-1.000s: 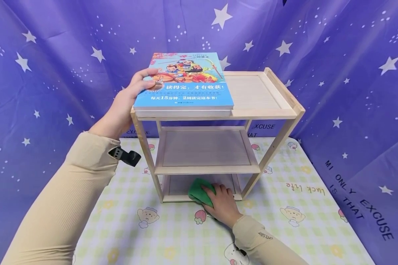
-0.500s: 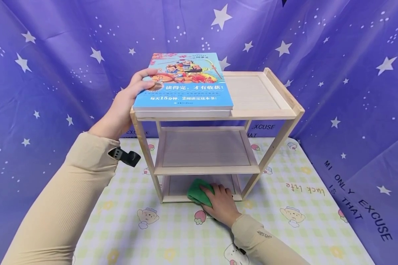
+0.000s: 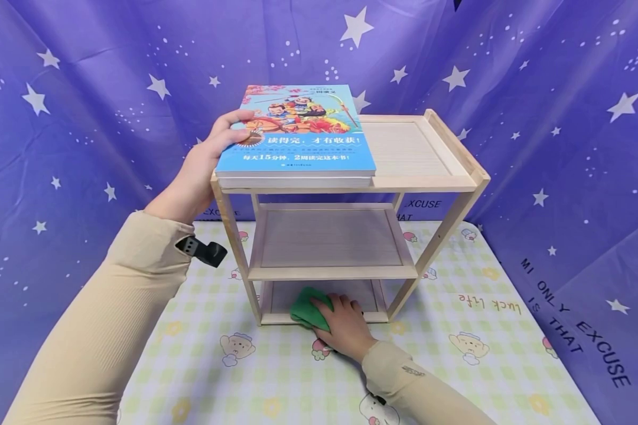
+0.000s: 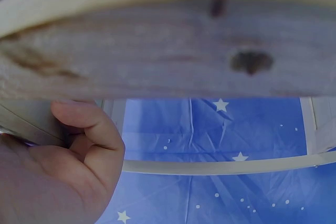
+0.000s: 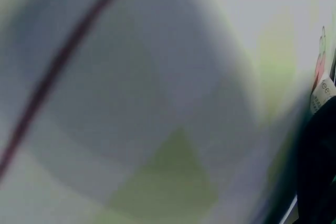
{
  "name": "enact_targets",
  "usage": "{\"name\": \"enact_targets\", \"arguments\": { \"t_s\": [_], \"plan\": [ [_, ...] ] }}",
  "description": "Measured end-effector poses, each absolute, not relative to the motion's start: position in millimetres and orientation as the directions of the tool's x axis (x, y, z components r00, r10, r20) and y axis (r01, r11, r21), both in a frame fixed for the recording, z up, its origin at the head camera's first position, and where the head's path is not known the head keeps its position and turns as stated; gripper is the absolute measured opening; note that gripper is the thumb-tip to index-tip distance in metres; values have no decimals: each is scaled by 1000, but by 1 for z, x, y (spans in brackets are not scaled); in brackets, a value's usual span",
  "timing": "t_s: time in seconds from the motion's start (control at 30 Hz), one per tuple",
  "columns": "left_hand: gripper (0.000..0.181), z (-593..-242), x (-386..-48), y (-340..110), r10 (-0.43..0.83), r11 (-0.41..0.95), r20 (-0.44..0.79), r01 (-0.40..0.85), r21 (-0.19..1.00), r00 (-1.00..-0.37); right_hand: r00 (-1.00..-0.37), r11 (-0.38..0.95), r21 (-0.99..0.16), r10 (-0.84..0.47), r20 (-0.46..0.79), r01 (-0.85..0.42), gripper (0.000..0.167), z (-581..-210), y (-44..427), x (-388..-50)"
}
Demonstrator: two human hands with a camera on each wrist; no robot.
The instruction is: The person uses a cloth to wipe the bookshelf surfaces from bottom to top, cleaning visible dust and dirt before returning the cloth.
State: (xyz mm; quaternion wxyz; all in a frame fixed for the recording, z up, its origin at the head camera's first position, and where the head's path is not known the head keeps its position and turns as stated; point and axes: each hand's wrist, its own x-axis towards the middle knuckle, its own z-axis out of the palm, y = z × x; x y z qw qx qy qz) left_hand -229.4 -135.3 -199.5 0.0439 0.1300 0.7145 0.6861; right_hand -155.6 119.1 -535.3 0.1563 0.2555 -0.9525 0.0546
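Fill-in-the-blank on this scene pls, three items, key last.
1. The left hand touches the blue-covered paperback books stacked on the ____ level of the pale wooden rack.
2. Counting from the top, the green fabric cloth in the right hand is at level number ____.
3. In the head view, the books lie nearer the rack's ____ side.

Missing words: top; three; left.

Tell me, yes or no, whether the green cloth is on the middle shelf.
No, the head view shows the right hand holding the green cloth at the front of the bottom shelf.
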Motion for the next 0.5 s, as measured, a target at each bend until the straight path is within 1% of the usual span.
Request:
{"name": "enact_targets", "arguments": {
  "t_s": [0.2,0.5],
  "plan": [
    [42,-201,-230,-136,245,19,121,130,991,-962,-822,861,-5,-483,301,-508,54,-533,105,-157],
    [41,-201,-230,-136,248,25,125,135,990,-961,-803,855,39,-501,323,-518,54,-532,84,-159]
  ]
}}
